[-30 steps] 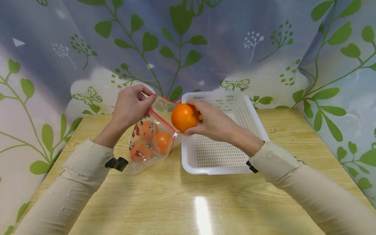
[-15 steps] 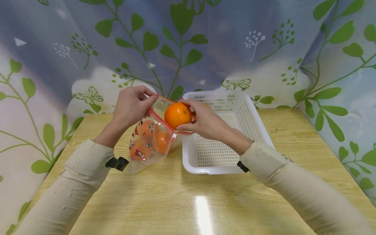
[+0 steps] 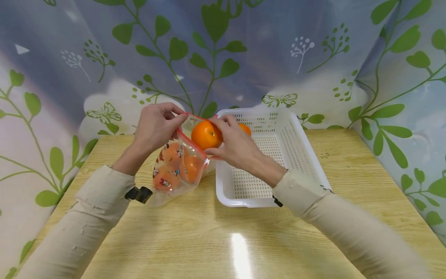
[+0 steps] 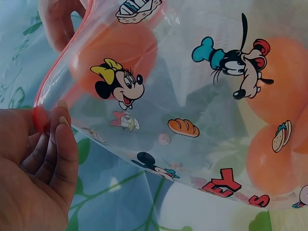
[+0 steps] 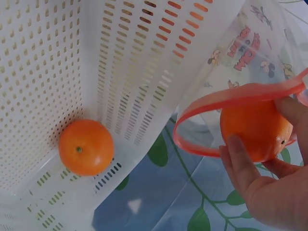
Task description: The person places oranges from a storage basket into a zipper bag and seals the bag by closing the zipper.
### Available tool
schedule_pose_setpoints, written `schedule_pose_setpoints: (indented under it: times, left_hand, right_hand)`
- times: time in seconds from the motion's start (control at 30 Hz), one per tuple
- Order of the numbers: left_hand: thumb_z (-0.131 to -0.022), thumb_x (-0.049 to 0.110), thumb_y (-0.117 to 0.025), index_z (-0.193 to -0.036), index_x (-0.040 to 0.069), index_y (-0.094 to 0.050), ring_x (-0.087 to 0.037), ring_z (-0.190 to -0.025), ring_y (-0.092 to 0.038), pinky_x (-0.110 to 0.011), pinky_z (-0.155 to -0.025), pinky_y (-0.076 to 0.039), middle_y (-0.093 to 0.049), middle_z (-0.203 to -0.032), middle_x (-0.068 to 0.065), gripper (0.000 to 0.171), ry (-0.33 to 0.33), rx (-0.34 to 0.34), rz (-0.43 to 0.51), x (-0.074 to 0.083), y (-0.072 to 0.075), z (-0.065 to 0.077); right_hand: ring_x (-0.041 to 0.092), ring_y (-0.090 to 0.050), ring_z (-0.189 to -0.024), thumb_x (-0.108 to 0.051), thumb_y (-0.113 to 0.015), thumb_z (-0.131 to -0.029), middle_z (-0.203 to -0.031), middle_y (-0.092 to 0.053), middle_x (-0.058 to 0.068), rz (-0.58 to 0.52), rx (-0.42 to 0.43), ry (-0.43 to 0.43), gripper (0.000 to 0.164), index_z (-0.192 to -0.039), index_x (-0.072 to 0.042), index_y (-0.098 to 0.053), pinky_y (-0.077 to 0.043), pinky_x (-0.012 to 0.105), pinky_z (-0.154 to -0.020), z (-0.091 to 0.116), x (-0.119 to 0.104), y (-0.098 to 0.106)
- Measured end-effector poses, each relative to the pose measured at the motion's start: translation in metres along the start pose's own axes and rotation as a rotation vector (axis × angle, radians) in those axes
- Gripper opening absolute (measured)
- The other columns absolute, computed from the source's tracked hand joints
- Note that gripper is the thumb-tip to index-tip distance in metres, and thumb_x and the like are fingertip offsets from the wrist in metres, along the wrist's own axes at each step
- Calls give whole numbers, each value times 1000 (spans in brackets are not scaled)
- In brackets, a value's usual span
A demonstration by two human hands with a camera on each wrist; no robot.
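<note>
My left hand [image 3: 158, 124] pinches the red zip edge of a clear plastic zip bag [image 4: 178, 101] printed with cartoon characters. Several oranges [image 3: 167, 178] show through its lower part. At the bag's mouth, my right hand [image 3: 238, 143] grips an orange [image 3: 206, 135] with the thumb on one side and fingers on the other. In the right wrist view this orange [image 5: 255, 130] sits partly inside the red-rimmed opening. Another orange [image 5: 86, 147] lies in the far left corner of a white plastic basket [image 3: 237, 202], partly covered by my right hand in the head view.
The basket, with perforated walls and floor, stands just right of the bag on a wood-grain table [image 3: 195, 240]. Behind the table hangs a leaf-patterned curtain [image 3: 265, 50], which also runs along both sides.
My right hand has carried the orange leftward from over the basket's edge into the bag's mouth. The orange in the basket has come into view. My left hand stays in place.
</note>
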State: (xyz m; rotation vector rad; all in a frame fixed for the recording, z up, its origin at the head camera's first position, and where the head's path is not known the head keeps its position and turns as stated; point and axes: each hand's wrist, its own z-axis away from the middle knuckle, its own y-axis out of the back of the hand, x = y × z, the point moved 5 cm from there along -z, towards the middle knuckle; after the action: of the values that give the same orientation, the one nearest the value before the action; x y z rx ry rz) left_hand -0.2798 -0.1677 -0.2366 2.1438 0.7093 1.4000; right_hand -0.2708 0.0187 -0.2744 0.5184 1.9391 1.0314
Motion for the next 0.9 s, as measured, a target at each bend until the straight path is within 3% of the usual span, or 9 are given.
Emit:
schedule_pose_setpoints:
  times: [0.17, 0.4, 0.47, 0.9]
  left_hand:
    - [-92, 24, -65, -93, 8, -71, -21, -46, -59, -28, -43, -49, -63, -61, -7, 17, -5, -10, 3, 1, -1, 0]
    - [-92, 24, -65, -93, 8, -72, -21, -46, -59, -28, -42, -49, -64, -61, -6, 18, -18, -7, 1, 2, -1, -1]
    - [-92, 24, -65, -93, 8, -72, -20, -46, -60, -29, -43, -49, -64, -61, -6, 18, -18, -8, 0, 2, -2, -1]
    - [-93, 24, -62, -95, 7, -69, -21, -48, -61, -30, -44, -50, -64, -61, -7, 18, 13, -13, 14, -1, -2, 0]
  right_hand:
    - [20, -54, -93, -33, -79, -79, -124, -41, 8, 5, 22, -14, 74, -141, -12, -44, -50, 31, -82, -2, -1, -3]
    - [16, -52, -87, -21, -70, -88, -116, -49, 7, 64, 90, 66, 44, -128, -10, -54, -48, 25, -66, -5, -5, 0]
    - [15, -52, -87, -19, -69, -89, -114, -50, 7, 65, 83, 74, 43, -128, -11, -54, -48, 24, -65, -5, -4, 1]
    - [17, -59, -101, -18, -62, -92, -127, -52, 5, -15, 15, -67, 39, -129, -10, -54, -50, 31, -80, -3, 26, 13]
